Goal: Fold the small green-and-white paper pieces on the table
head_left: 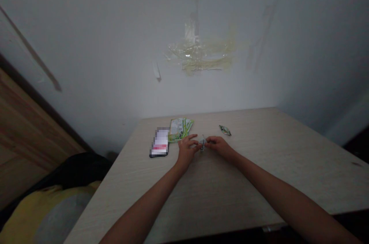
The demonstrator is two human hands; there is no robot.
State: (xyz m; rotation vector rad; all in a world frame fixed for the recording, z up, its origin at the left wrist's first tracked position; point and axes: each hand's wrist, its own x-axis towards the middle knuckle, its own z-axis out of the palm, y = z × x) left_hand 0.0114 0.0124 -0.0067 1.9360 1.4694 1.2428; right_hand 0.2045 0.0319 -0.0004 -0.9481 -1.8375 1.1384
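Note:
Above the middle of the table, a small pale, thin piece (pixel 202 144) with a dark strip lies between my hands; its kind is too small to make out. My left hand (pixel 187 149) has thumb and forefinger closed at the left side of the piece, while its other fingers stretch forward. From the other side my right hand (pixel 221 146) pinches the piece with bent fingers. Several green and white packets (pixel 179 128) lie partly overlapping just beyond my left hand. A small green wrapper (pixel 225 130) rests beyond my right hand.
A phone (pixel 160 143) with a blurred screen lies left of my left hand. The light wood-grain table (pixel 245 205) meets a wall (pixel 115 44) with old tape (pixel 201 55) on it. Yellow and grey cloth (pixel 54 213) sits beside the table's left edge.

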